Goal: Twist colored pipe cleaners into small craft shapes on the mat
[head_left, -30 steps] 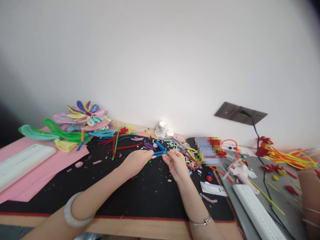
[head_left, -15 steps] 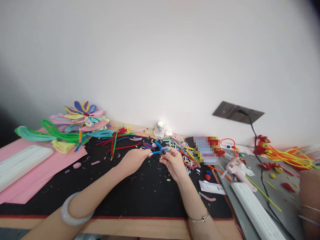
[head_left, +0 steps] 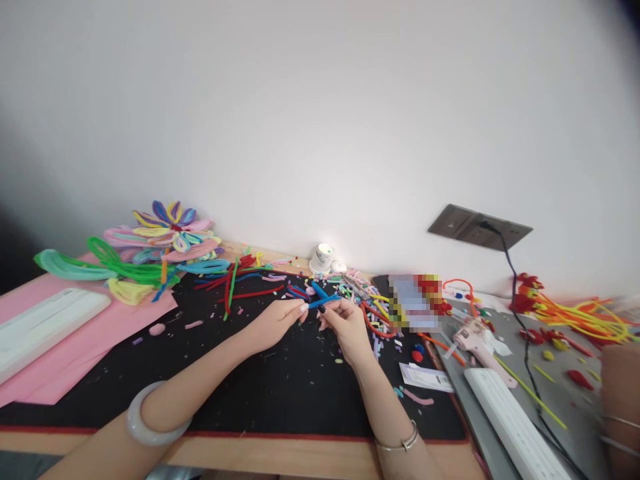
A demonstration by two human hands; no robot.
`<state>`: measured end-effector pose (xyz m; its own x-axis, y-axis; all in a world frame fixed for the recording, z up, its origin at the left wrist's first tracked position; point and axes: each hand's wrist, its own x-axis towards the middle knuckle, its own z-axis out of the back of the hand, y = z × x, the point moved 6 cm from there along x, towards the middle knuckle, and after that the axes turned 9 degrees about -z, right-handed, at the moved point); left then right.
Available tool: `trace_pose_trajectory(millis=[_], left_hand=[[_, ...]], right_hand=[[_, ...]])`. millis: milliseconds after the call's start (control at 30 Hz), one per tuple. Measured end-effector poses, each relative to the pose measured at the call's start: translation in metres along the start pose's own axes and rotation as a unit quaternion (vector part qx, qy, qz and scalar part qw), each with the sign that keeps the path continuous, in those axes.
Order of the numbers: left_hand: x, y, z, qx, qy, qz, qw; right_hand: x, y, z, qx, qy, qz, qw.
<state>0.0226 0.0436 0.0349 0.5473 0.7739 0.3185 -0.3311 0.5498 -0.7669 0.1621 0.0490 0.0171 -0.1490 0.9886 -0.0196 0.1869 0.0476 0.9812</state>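
Plainly, the blue strip [head_left: 315, 303] lies slantwise between the left fingers [head_left: 295, 309] and right fingers [head_left: 341, 319], both pinching it.

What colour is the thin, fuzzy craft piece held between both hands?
The craft piece is blue, best seen in the head view.

Fuzzy blue pipe cleaner [head_left: 324, 302], matt black mat [head_left: 210, 373], smooth white plastic strip [head_left: 515, 427]

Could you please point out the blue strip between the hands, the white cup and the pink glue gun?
Blue strip [head_left: 325, 301]: head view, near the middle of its visible length.
White cup [head_left: 320, 262]: head view, on its side wall.
Pink glue gun [head_left: 474, 339]: head view, on its body.
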Motion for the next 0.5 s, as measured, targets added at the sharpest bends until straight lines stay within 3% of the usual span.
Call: trace_pose_trajectory(millis=[500], left_hand=[[-0.001, 0.002, -0.011, -0.031, 0.047, -0.013, 0.998]], right_hand=[[0.002, -0.013, -0.001, 0.007, 0.038, -0.001, 0.999]])
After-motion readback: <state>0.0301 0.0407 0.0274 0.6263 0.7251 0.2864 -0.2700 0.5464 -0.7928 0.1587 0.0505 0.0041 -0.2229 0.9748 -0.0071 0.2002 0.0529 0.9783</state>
